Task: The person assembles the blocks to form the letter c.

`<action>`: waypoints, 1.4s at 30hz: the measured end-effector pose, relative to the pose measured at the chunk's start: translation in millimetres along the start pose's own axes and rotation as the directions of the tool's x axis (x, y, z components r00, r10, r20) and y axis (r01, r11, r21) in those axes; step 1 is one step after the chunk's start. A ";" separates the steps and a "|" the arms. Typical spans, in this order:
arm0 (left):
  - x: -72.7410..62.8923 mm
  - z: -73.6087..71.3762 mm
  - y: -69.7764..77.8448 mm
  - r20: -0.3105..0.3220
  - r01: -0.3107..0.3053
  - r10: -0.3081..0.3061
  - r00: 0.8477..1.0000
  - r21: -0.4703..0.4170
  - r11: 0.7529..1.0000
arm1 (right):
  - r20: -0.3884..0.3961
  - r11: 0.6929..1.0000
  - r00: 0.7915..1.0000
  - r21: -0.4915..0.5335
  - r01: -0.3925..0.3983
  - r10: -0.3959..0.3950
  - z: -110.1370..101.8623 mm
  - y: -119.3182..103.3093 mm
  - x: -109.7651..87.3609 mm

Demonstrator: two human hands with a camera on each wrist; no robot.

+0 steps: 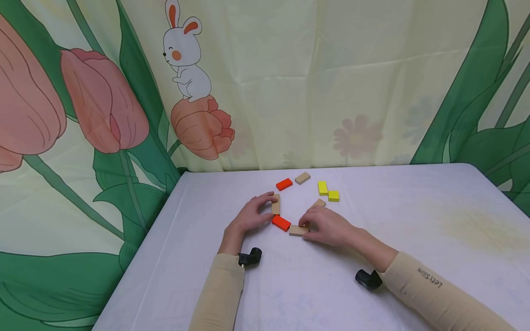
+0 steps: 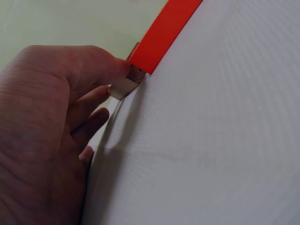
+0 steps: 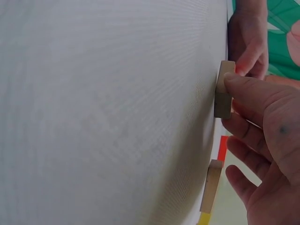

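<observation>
On the white-covered table, my left hand point(image 1: 251, 215) holds a plain wooden block point(image 1: 275, 207) by its ends, thumb at the near end and fingers at the far end. A red block point(image 1: 281, 223) lies slanted against that near end; the left wrist view shows the red block point(image 2: 166, 33) close to the thumb. My right hand point(image 1: 331, 226) pinches another wooden block point(image 1: 297, 230) between thumb and index finger, its left end at the red block's lower corner. Behind the right hand a third wooden block point(image 1: 319, 202) is partly hidden.
Farther back lie a second red block point(image 1: 284, 184) and a wooden block point(image 1: 302, 178). Two yellow blocks point(image 1: 322, 188) sit to the right of these, almost corner to corner. A patterned curtain point(image 1: 290, 92) hangs behind the table's far edge.
</observation>
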State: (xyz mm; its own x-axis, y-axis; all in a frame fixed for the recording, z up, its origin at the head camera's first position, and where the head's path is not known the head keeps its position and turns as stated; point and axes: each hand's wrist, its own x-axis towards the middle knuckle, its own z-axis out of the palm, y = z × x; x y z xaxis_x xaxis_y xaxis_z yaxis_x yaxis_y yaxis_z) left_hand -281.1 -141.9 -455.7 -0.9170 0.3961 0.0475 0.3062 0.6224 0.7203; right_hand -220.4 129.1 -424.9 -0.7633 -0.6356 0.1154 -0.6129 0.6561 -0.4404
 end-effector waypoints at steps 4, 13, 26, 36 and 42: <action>-0.2 0.0 0.2 0.000 0.001 -0.001 1.000 -0.003 1.000 | 0.000 1.000 1.000 0.002 0.001 -0.001 -0.3 0.0 0.1; -1.0 0.0 1.0 -0.005 0.004 -0.004 1.000 -0.014 1.000 | 0.000 1.000 1.000 0.008 0.003 -0.003 -1.2 2.2 -0.5; -1.5 -0.1 2.6 -0.001 0.019 -0.019 1.000 -0.018 1.000 | -0.003 0.999 1.000 0.023 -0.026 0.026 -3.0 2.4 -1.2; -1.3 -0.6 1.3 0.002 0.001 -0.001 1.000 -0.015 1.000 | -0.046 0.996 0.997 0.066 -0.060 0.063 -13.0 6.4 -3.0; -0.3 -1.2 0.6 0.007 -0.011 0.011 1.000 -0.001 1.000 | -0.078 0.995 0.994 0.076 -0.065 0.071 -20.3 11.5 -1.9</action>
State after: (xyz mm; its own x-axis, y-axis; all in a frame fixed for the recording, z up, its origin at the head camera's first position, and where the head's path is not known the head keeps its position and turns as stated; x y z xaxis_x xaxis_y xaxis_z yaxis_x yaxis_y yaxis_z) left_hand -281.0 -142.5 -454.5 -0.9118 0.4075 0.0509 0.3161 0.6176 0.7201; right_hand -230.1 146.1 -412.1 -0.8184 -0.5539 0.1528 -0.5446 0.6630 -0.5137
